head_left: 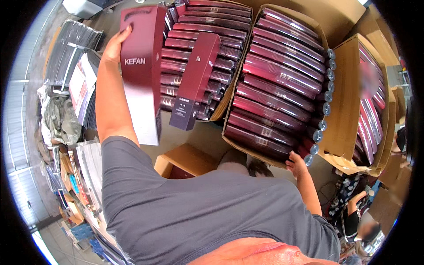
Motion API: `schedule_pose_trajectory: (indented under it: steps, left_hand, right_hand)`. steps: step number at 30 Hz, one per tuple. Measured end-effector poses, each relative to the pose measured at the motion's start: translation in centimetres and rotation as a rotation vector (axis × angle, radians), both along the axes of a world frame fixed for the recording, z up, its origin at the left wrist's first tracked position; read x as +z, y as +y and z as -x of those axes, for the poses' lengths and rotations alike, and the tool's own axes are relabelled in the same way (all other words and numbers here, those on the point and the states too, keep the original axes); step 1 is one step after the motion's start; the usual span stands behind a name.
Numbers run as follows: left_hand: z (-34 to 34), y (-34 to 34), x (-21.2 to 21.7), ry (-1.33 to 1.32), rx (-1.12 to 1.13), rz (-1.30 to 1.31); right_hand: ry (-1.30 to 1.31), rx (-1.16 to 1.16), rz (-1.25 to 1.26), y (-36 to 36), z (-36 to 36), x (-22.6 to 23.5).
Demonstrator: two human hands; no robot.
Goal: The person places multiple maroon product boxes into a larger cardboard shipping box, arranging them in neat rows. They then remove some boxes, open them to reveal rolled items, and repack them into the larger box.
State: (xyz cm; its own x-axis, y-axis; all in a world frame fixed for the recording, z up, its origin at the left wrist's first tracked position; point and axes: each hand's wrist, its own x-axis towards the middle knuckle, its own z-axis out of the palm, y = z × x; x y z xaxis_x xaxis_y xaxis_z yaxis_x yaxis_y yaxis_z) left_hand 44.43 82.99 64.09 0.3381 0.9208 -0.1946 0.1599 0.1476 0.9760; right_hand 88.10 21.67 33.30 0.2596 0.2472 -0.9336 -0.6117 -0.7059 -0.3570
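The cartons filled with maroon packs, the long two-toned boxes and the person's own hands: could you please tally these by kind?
Cartons filled with maroon packs: 3
Long two-toned boxes: 2
Person's own hands: 2
Total: 7

Fisheye view in bright, diffuse light, bounded by a black rim. Ribbed wall panels [20, 128] bend along the pale left margin. White highlights streak the glossy dark-red cylinders [282, 77]; the shoe [259, 168] lies in shade. A blurred patch obscures some contents of the right-hand carton [338, 104].
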Motion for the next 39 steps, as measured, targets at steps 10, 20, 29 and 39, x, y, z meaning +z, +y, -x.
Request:
schedule_pose_trajectory:
  steps: [10, 20, 29, 39]
  left_hand:
    - [4.6, 13.5, -35.1, 0.799, -0.103, -0.090]
    - [-1.6, 12.3, -38.0, 1.410, 0.207, -0.072]
    - [-27.5, -28.9, -36.4, 1.218, -0.860, -0.797]
    - [-29.7, -51.4, -40.6, 1.433, -0.998, -0.761]
  right_hand:
    - [-0.040, 0.287, 0.212, -3.3, 3.3, -2.1]
    - [-0.254, 0.432, 0.534, -16.5, 5.9, -2.8]
    - [-0.164, -0.019, 0.867, -37.3, 7.7, -3.6]
    - [-0.499, -0.364, 1.246, -69.9, -10.1, -10.6]
